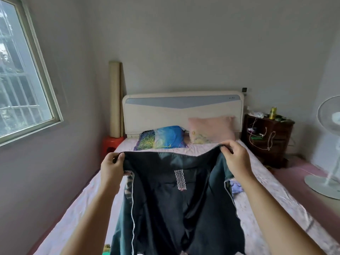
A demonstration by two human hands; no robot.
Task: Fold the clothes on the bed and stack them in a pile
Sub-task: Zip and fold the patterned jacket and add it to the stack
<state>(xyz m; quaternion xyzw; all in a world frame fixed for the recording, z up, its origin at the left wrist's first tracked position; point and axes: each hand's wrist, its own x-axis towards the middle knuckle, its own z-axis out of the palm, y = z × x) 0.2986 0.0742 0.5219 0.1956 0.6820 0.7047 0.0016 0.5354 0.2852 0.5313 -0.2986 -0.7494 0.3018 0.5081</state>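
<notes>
the person holds a dark green jacket (165, 199) up over the bed (266, 190), spread open between both hands with its inner side towards the camera. the left hand (112, 167) pinches the top left corner, its thumb and curled fingers (120, 156) closed on the cloth just above the end of the white zipper. the right hand (236, 160) pinches the top right corner, its fingers curled over the edge. the top edge sags a little between them and the rest hangs down over the near end of the bed. a small purple cloth (236, 187) lies on the pink sheet just beside the jacket's right edge. at the far end, a blue patterned pillow (161, 138) and a pink pillow (211, 129) lie by the headboard (182, 111). a dark nightstand (270, 140) stands right of the bed.
</notes>
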